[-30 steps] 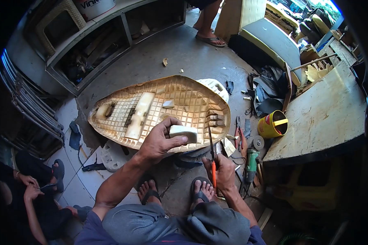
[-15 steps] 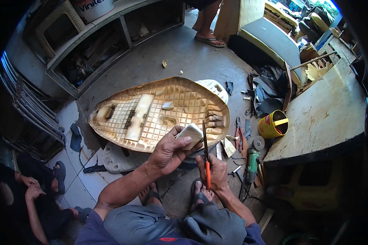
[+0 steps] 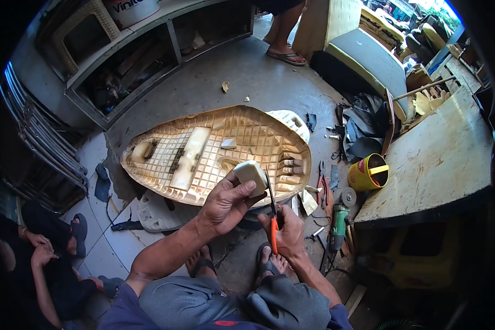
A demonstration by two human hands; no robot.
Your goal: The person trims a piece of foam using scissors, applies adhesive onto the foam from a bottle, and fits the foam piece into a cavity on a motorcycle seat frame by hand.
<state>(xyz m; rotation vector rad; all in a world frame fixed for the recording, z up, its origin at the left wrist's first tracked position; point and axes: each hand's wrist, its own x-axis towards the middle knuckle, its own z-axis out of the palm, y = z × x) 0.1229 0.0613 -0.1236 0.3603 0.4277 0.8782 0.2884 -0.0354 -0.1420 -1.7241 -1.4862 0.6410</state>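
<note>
My left hand [image 3: 225, 204] grips a small white foam block [image 3: 248, 172] between thumb and fingers, above the near side of a large seat-shaped tan foam pad [image 3: 209, 159] with a grid of ribs. In my right hand [image 3: 290, 231] are scissors [image 3: 274, 236] with orange handles and long dark blades pointing up. The blades lie along the block's right edge; whether they touch it I cannot tell. A loose white foam piece [image 3: 229, 143] rests on the pad.
To the right are pliers [image 3: 323, 190], a green angle grinder [image 3: 339, 225] and a yellow can [image 3: 368, 171], beside a large board [image 3: 429, 165]. Black scraps [image 3: 363, 124] lie behind. One person stands at the back; another person's hands [image 3: 41, 247] show at left.
My left hand has turned the foam block so its broad face shows more. The scissors have shifted slightly down and left, their blades now closer along the block's edge.
</note>
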